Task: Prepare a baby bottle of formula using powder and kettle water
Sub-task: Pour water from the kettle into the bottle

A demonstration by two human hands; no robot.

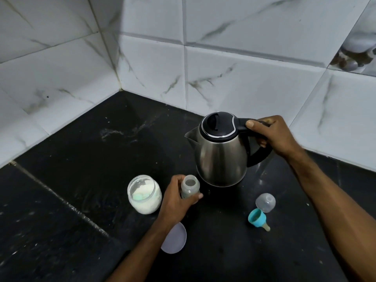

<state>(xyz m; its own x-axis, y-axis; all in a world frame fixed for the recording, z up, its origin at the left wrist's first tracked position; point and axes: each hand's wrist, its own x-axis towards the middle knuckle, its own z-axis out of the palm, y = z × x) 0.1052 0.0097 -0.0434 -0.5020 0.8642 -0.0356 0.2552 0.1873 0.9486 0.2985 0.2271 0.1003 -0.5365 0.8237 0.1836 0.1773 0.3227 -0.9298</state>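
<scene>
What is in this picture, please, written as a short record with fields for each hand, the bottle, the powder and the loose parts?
left hand: grips the small open baby bottle, upright on the black counter
right hand: holds the black handle of the steel kettle, lid closed, spout toward the left
powder: open clear jar of white powder, left of the bottle
loose parts: blue ring with teat and clear dome cap, right of the bottle; pale round lid near the left wrist
pouring: not yet begun
</scene>
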